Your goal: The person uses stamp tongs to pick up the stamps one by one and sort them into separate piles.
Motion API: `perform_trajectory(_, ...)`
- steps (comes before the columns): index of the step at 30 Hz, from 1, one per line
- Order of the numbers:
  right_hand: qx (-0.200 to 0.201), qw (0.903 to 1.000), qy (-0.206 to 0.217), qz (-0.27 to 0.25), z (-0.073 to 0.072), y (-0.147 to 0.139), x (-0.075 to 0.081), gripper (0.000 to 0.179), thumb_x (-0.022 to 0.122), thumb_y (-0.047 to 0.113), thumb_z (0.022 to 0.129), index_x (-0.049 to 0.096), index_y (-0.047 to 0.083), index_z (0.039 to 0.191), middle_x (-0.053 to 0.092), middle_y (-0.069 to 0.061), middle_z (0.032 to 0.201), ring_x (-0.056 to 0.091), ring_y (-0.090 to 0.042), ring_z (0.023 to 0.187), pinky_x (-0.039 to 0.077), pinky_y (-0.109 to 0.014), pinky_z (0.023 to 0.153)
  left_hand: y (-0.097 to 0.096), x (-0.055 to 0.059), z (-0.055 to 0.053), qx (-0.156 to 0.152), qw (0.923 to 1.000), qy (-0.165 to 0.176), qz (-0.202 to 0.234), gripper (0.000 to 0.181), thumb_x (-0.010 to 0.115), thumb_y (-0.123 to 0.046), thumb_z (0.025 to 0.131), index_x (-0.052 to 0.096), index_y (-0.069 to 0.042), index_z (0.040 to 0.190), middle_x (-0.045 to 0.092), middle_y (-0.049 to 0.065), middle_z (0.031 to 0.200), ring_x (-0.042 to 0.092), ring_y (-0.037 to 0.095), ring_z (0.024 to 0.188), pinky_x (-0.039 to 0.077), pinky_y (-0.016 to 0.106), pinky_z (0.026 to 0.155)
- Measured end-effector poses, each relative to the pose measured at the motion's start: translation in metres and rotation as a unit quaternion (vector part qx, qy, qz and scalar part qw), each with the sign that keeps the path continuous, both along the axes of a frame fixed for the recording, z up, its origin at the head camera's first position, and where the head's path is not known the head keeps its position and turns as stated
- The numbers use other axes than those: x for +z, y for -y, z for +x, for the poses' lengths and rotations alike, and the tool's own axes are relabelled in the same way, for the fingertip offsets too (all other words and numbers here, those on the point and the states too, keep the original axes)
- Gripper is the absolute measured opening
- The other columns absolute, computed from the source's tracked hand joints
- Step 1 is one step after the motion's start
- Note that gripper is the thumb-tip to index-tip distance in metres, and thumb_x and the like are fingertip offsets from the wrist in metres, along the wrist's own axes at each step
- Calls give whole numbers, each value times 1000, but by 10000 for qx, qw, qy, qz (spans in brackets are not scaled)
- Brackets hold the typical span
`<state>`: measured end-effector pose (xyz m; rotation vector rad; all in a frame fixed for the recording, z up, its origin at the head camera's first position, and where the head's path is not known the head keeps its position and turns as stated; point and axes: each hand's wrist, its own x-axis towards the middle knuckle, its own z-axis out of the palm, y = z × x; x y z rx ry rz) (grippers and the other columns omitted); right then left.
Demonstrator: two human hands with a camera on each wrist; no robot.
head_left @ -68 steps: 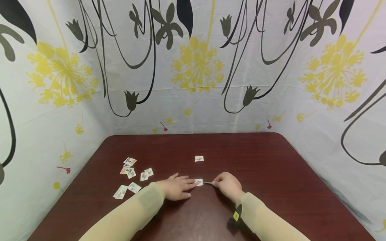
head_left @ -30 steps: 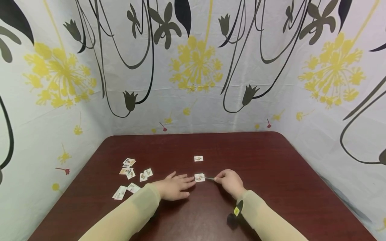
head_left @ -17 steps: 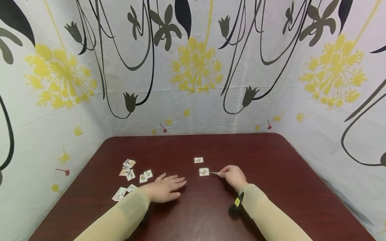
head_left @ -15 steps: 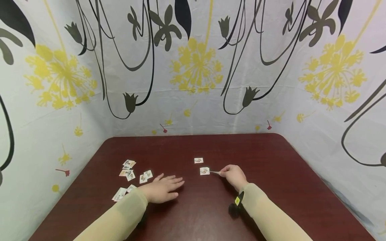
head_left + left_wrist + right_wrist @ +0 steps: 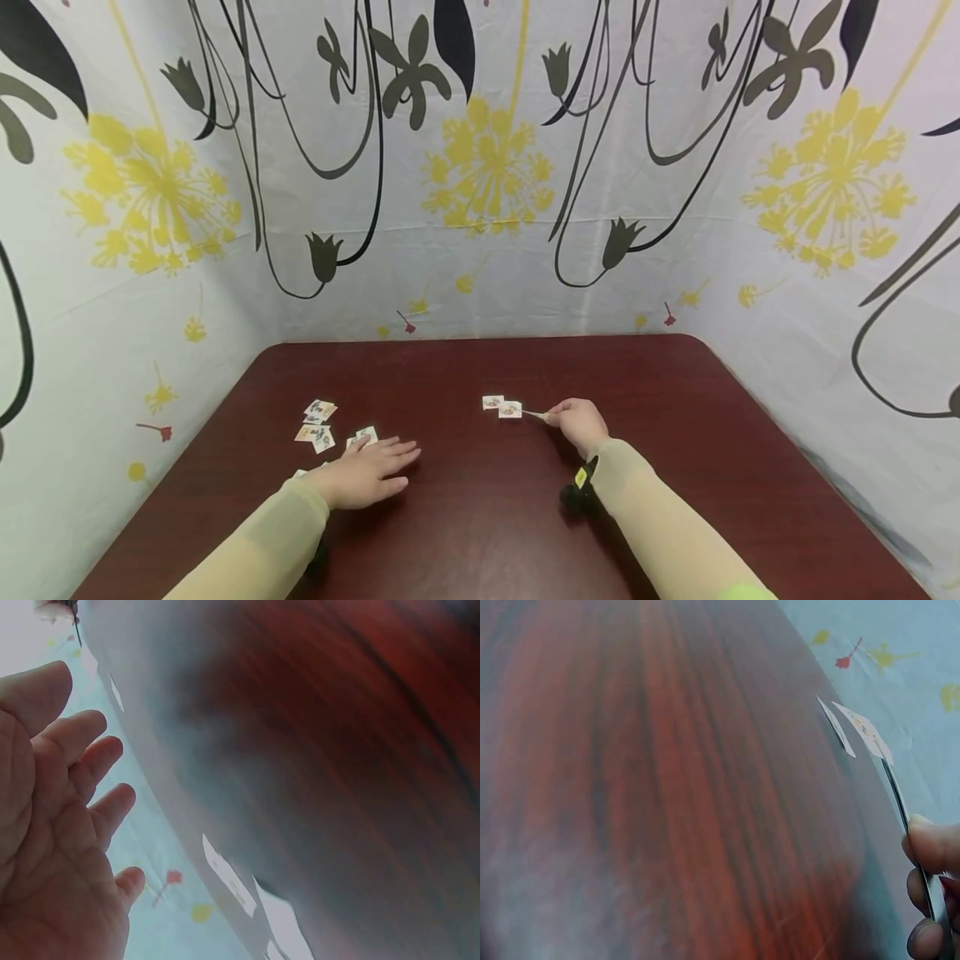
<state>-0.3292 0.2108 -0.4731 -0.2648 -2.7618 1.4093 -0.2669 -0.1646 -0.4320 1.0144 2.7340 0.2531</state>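
Observation:
In the head view my right hand (image 5: pixel 579 427) pinches a pair of thin metal tweezers (image 5: pixel 534 414), pointing left. At the tweezers' tip is a small white printed card (image 5: pixel 510 410). It overlaps the corner of a second card (image 5: pixel 492 402) lying on the table. In the right wrist view the tweezers (image 5: pixel 904 796) run up to the held card (image 5: pixel 864 733), raised above the table, with the lying card (image 5: pixel 835 727) beside it. My left hand (image 5: pixel 367 475) hovers with fingers spread and holds nothing. It partly hides some cards at the left.
Several small cards lie on the left of the dark red table (image 5: pixel 480 517): one cluster (image 5: pixel 321 409) at the back, another (image 5: pixel 315 435) just nearer, and a pair (image 5: pixel 366 434) by the left fingers. A patterned cloth (image 5: pixel 487 283) encloses the table's back and sides.
My right hand has carried the card in the tweezers away from me, up to the lying card. My left hand has let go of that card's edge area and drawn back leftward over the other cards.

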Motion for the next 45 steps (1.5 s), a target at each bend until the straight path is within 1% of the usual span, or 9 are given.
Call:
perform_trajectory(4, -49, 9999, 67, -116, -3, 7, 1, 13, 70, 20, 86, 72, 8, 87, 65, -6, 95, 56, -25, 90, 44, -40, 80, 12, 0, 0, 156, 9999, 11, 44, 52, 46, -37, 101, 41, -12, 147, 37, 6, 152, 28, 33, 141, 13, 65, 108)
perform_trajectory(13, 57, 9998, 104, -167, -7, 26, 4, 12, 70, 18, 86, 72, 7, 87, 66, -6, 96, 57, -24, 92, 45, -41, 83, 29, 0, -3, 550, 9976, 353, 216, 53, 48, -35, 101, 40, -12, 148, 34, 8, 153, 23, 36, 143, 8, 65, 109)
perform_trajectory(17, 100, 9997, 179, -133, -11, 31, 3, 11, 71, 19, 86, 72, 8, 88, 65, -6, 96, 57, -24, 91, 45, -40, 81, 33, 1, -4, 670, 9967, 400, 234, 53, 48, -34, 101, 39, -12, 148, 34, 7, 154, 22, 36, 143, 7, 66, 109)
perform_trajectory(20, 160, 9996, 224, -107, -14, 34, 1, 11, 71, 19, 87, 72, 8, 89, 65, -6, 96, 57, -24, 90, 45, -40, 80, 35, 1, -5, 687, 9968, 338, 213, 53, 48, -34, 101, 40, -11, 148, 34, 8, 153, 24, 36, 142, 8, 66, 108)
perform_trajectory(26, 262, 9993, 277, 46, -17, 34, 0, 11, 71, 20, 87, 72, 9, 88, 66, -4, 96, 57, -22, 88, 45, -39, 78, 39, 2, -5, 698, 9968, 290, 256, 53, 49, -33, 101, 41, -9, 147, 34, 11, 153, 25, 37, 142, 9, 68, 107)
perform_trajectory(33, 214, 9987, 254, 394, -15, 33, 3, 12, 73, 24, 85, 74, 12, 86, 67, -1, 92, 59, -21, 85, 47, -38, 78, 44, 2, -5, 799, 9964, 188, 202, 52, 52, -31, 100, 44, -6, 144, 38, 13, 151, 28, 38, 140, 10, 68, 107)
perform_trajectory(37, 253, 9981, 253, 498, -14, 29, 4, 13, 72, 25, 84, 74, 12, 88, 67, -1, 93, 60, -21, 87, 47, -39, 78, 47, 1, -6, 994, 9949, 135, 127, 55, 55, -34, 97, 46, -4, 143, 41, 16, 148, 31, 39, 138, 14, 67, 106)
perform_trajectory(41, 249, 9979, 273, 532, -12, 21, 3, 15, 71, 26, 85, 73, 12, 90, 67, -2, 95, 59, -22, 88, 47, -39, 78, 49, -2, -9, 1245, 9921, 155, -17, 63, 58, -40, 95, 43, -6, 145, 41, 15, 148, 31, 38, 138, 14, 66, 108)
perform_trajectory(45, 272, 9974, 279, 608, -6, 13, 4, 17, 70, 27, 85, 73, 12, 92, 67, -3, 98, 60, -23, 91, 47, -41, 79, 47, -4, -12, 1266, 9917, 193, -74, 65, 57, -44, 95, 41, -7, 146, 38, 13, 151, 28, 38, 140, 12, 67, 107)
